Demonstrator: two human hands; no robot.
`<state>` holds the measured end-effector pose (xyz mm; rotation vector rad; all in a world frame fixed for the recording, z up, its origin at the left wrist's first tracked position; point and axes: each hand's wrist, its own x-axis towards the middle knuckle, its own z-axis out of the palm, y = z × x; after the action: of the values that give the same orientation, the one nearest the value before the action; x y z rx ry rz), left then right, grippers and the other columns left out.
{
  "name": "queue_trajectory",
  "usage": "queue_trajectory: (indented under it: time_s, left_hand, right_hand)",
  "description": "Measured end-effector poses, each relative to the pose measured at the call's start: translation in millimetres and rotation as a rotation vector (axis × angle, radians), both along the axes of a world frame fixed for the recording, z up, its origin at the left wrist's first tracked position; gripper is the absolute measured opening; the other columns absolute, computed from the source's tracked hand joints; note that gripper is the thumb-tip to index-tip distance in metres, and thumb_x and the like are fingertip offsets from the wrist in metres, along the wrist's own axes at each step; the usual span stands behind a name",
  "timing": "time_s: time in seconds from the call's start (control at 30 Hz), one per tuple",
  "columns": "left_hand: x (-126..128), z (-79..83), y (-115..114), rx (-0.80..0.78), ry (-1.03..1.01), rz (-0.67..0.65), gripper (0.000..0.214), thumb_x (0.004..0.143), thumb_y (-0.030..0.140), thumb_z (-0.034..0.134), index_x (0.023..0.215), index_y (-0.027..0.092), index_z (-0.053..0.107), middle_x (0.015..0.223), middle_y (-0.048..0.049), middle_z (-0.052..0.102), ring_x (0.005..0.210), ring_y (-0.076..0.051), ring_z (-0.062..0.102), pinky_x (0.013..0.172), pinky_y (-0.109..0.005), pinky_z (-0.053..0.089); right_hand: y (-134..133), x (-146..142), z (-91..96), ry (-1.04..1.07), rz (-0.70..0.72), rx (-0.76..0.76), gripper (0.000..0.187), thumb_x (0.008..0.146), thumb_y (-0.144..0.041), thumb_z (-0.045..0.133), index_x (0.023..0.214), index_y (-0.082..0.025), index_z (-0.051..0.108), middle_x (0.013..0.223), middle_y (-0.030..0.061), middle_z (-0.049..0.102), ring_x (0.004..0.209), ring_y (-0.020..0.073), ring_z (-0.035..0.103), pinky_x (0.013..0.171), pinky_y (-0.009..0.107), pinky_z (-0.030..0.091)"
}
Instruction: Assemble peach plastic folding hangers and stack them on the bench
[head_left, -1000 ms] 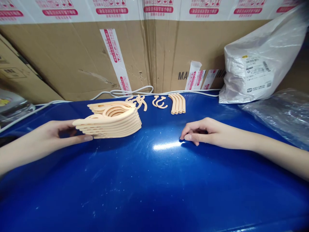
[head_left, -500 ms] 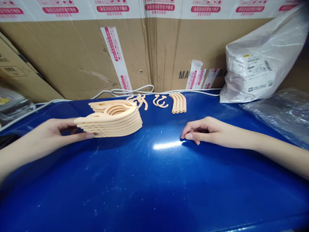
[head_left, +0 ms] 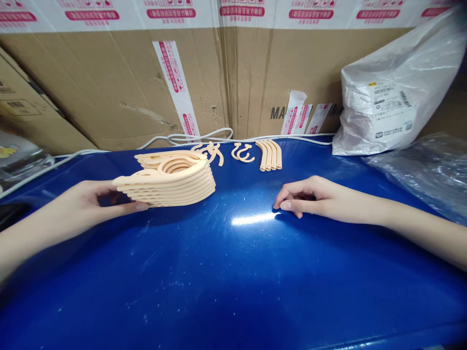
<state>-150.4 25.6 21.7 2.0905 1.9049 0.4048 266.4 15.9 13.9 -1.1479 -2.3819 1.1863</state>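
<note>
A stack of cream plastic hanger pieces (head_left: 182, 187) lies on the blue tabletop, left of centre. My left hand (head_left: 105, 199) is closed around its left end, thumb along the near side and fingers partly hidden behind. To the right, my right hand (head_left: 306, 197) rests on the table with its fingers curled in toward the thumb; nothing shows in it. Behind the stack are several loose cream hooks (head_left: 219, 155). Two more hooks (head_left: 243, 154) lie apart from these, beside a row of short curved hanger arms (head_left: 273, 158).
Large cardboard boxes (head_left: 120, 73) stand behind the blue table (head_left: 226, 282). A white cable (head_left: 160, 140) runs along the back edge. At the right are a labelled white plastic bag (head_left: 386, 92) and crumpled clear plastic (head_left: 434, 165). More plastic-wrapped goods (head_left: 22, 155) sit at the far left.
My left hand has shifted slightly right along the stack, its thumb further over the near side. The stack has barely moved. My right hand is still.
</note>
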Motion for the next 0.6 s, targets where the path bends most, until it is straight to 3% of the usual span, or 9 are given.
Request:
queue_trajectory:
  time_s: [0.13,0.3,0.6]
  left_hand:
    - [6,1.0,0,-0.013,-0.017,0.001,0.074,0.053,0.068,0.064,0.107,0.019,0.073,0.105,-0.0043,0.074,0.094,-0.034,0.065,0.084,-0.045,0.053]
    - [-7,-2.0,0,0.049,0.055,0.002,0.075,0.056,0.073,0.063,0.109,0.022,0.073,0.100,-0.0036,0.074,0.097,-0.036,0.064,0.086,-0.048,0.052]
    - [-17,-4.3,2,0.080,0.031,-0.021,0.073,0.058,0.076,0.065,0.108,0.023,0.073,0.108,-0.0013,0.074,0.098,-0.031,0.066,0.091,-0.040,0.052]
  right_hand:
    - [0,0,-0.1,0.000,0.001,0.004,0.029,0.091,-0.046,0.054,0.095,-0.021,0.069,0.068,-0.0022,0.060,0.061,0.0116,0.049,0.056,0.026,0.032]
    - [0,0,0.4,0.006,0.009,0.011,0.028,0.092,-0.045,0.054,0.095,-0.021,0.068,0.068,-0.0024,0.059,0.061,0.0114,0.049,0.056,0.025,0.033]
    - [0,0,0.9,0.005,0.006,0.005,0.029,0.092,-0.045,0.054,0.094,-0.021,0.068,0.068,-0.0029,0.059,0.061,0.0106,0.048,0.056,0.025,0.034]
